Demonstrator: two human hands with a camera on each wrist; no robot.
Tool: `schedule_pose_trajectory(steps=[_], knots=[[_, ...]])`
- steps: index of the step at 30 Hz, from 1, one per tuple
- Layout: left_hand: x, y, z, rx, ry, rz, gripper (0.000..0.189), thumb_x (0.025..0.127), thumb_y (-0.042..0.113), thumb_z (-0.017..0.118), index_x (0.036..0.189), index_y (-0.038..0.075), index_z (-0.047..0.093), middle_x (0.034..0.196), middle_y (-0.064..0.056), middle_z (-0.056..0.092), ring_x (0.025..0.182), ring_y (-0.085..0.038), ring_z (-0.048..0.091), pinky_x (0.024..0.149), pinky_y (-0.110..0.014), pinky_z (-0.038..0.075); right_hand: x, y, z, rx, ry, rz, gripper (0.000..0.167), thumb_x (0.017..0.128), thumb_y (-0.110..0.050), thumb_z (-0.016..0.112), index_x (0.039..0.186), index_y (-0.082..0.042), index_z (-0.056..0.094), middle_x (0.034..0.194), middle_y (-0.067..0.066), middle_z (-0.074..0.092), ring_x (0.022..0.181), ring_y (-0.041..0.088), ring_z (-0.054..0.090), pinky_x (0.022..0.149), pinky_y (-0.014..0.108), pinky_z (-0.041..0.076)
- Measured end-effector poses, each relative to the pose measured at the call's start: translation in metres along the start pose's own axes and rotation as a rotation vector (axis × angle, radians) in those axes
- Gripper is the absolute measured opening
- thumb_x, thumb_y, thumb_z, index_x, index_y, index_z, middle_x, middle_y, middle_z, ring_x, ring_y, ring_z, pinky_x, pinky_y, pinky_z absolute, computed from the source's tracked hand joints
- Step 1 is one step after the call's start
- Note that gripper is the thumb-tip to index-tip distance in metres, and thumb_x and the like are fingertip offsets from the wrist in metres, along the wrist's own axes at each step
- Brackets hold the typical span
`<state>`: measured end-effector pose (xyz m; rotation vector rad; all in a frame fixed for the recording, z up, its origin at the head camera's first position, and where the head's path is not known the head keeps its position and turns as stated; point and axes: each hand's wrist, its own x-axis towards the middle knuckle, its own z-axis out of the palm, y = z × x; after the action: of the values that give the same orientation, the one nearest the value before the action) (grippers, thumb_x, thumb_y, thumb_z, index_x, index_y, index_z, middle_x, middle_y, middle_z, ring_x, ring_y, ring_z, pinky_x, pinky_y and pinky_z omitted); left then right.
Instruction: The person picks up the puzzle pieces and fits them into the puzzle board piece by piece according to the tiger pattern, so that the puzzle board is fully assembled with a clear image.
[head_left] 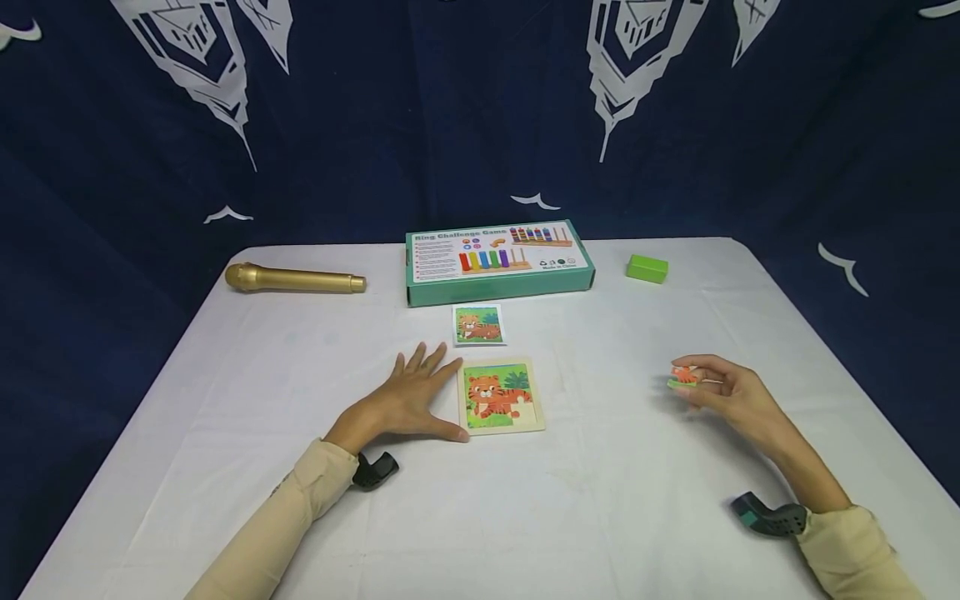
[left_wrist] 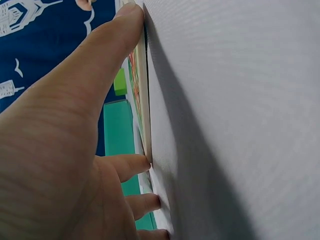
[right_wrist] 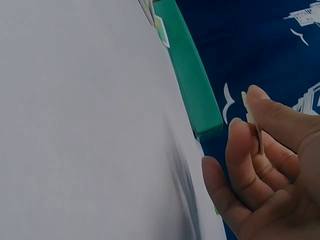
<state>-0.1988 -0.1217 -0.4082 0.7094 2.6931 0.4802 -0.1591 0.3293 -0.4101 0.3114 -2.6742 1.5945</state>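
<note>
A tiger jigsaw board (head_left: 499,398) with a pale wooden frame lies flat on the table; its lower right corner shows bare wood. My left hand (head_left: 415,398) has its fingers spread, with thumb and index fingertips right at the board's left edge. In the left wrist view the thumb (left_wrist: 131,22) sits against the frame. Off to the right, my right hand (head_left: 731,392) pinches a small orange and green puzzle piece (head_left: 683,377) between thumb and fingers, above the table. From the right wrist the piece (right_wrist: 253,122) appears edge-on and thin.
A small tiger picture card (head_left: 478,325) lies just behind the board. Farther back is a green Ring Challenge Game box (head_left: 498,292). A gold microphone (head_left: 296,279) lies at the back left, a bright green block (head_left: 647,268) at the back right. A dark blue patterned cloth hangs behind.
</note>
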Motion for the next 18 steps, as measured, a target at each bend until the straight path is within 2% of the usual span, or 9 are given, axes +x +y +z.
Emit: schedule_pose_trajectory(steps=[2,9,13,18], knots=[[0.000,0.000,0.000,0.000,0.000,0.000,0.114,0.066,0.070,0.072,0.154,0.016,0.024,0.161,-0.013,0.005,0.146,-0.038,-0.008,0.114,-0.059,-0.006,0.003,-0.003,0.004,0.013,-0.022,-0.010,0.040,0.089,-0.006,0.067,0.126,0.001,0.054,0.093,-0.004,0.059,0.065,0.016,0.066,0.059,0.026,0.053],[-0.001,0.000,0.000,-0.006,-0.002,-0.002,0.114,0.066,0.069,0.072,0.154,0.016,0.023,0.161,-0.013,0.004,0.146,-0.038,-0.009,0.114,-0.059,-0.006,0.015,-0.009,0.020,0.054,-0.092,-0.090,0.040,0.095,-0.005,0.057,0.133,0.003,0.049,0.099,0.001,0.057,0.069,0.018,0.067,0.066,0.023,0.054],[-0.001,0.000,0.000,-0.003,-0.003,0.000,0.113,0.067,0.069,0.072,0.154,0.016,0.023,0.161,-0.013,0.004,0.146,-0.038,-0.008,0.114,-0.059,-0.005,0.023,-0.015,0.031,0.050,-0.116,-0.090,0.041,0.099,-0.011,0.053,0.136,0.003,0.046,0.103,0.007,0.056,0.068,0.022,0.066,0.068,0.023,0.054],[0.000,0.000,0.000,0.002,-0.001,0.007,0.114,0.067,0.070,0.072,0.154,0.015,0.023,0.161,-0.013,0.004,0.146,-0.038,-0.008,0.114,-0.059,-0.005,0.032,-0.021,0.047,0.079,-0.161,-0.087,0.042,0.100,-0.013,0.050,0.138,0.005,0.043,0.098,0.020,0.055,0.069,0.024,0.065,0.070,0.022,0.053]])
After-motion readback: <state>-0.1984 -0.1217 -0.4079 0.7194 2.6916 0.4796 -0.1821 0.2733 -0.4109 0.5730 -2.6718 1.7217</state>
